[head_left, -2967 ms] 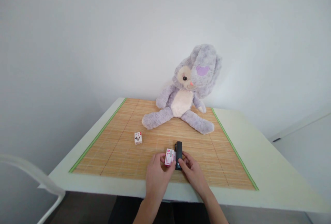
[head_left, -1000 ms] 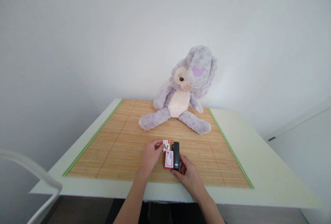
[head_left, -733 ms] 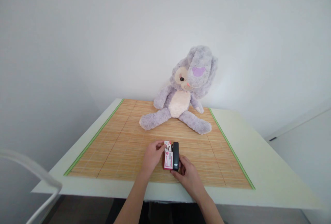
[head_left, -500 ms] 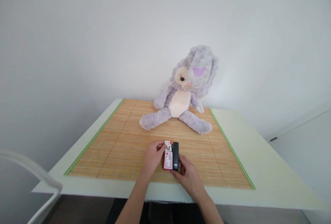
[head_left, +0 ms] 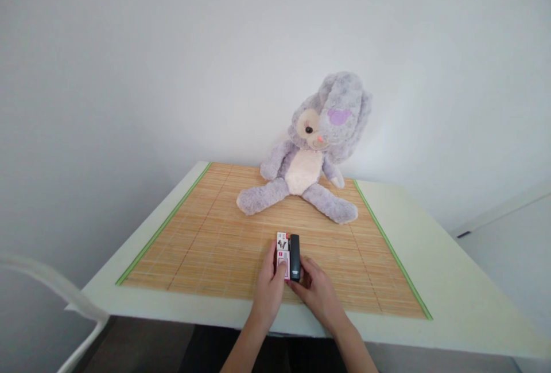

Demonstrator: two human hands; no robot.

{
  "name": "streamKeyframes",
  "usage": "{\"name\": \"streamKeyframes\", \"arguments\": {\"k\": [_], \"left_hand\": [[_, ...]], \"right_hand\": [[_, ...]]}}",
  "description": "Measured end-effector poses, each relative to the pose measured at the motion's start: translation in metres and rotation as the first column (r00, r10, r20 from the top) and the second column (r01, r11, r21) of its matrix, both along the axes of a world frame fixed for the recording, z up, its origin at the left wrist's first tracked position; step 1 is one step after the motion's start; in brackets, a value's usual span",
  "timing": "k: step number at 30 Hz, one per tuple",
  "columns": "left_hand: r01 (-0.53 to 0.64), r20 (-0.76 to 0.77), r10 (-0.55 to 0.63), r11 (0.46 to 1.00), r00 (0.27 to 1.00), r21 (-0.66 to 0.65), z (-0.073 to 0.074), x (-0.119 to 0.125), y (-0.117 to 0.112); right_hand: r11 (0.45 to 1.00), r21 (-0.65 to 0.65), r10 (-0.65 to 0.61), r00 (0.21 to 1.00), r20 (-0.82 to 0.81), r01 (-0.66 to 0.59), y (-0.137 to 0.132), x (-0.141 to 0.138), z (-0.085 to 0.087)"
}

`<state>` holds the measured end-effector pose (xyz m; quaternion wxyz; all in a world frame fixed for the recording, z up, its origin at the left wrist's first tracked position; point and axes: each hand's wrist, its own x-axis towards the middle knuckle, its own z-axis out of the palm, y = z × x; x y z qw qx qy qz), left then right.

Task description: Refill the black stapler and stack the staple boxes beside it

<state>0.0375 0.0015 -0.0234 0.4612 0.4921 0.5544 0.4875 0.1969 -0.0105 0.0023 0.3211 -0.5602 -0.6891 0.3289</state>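
Boxes now sit in a tight row near the front edge of the mat [head_left: 206,247]: since a second ago I have slid the small box [head_left: 282,240] in so it touches the far end of the pink-and-white box [head_left: 283,263], and both lie flush against the left side of the black stapler [head_left: 295,256]. Left hand [head_left: 269,292] rests flat-fingered against the pink-and-white box, pressing, not gripping. Right hand [head_left: 317,291] cups the stapler's near end, fingers loosely curled on it; the grouping looks squared up. Further back, plush rabbit [head_left: 312,155] sits at the mat's far edge, well apart. White rail [head_left: 55,290] off the table's [head_left: 451,281] front-left corner. Nothing stands between hands and things.
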Motion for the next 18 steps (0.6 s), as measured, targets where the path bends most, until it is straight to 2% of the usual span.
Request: {"name": "streamKeyframes", "arguments": {"k": [5, 9, 14, 18], "left_hand": [[-0.001, -0.057, 0.002, 1.000, 0.998, 0.021, 0.007, 0.002, -0.005], [0.004, -0.067, -0.003, 1.000, 0.998, 0.026, 0.005, 0.007, -0.008], [0.008, -0.002, -0.008, 1.000, 1.000, 0.018, -0.001, 0.011, -0.010], [0.020, 0.044, -0.019, 1.000, 0.999, -0.014, -0.001, 0.016, -0.010]], "right_hand": [[1.000, -0.003, 0.006, 1.000, 0.027, -0.005, -0.002, -0.004, 0.002], [0.998, 0.033, -0.055, 0.997, 0.056, 0.053, -0.004, -0.010, -0.003], [0.996, 0.035, -0.080, 0.994, 0.079, 0.077, -0.005, -0.011, -0.006], [0.999, 0.015, -0.045, 0.994, 0.097, 0.044, -0.001, -0.006, -0.001]]}}
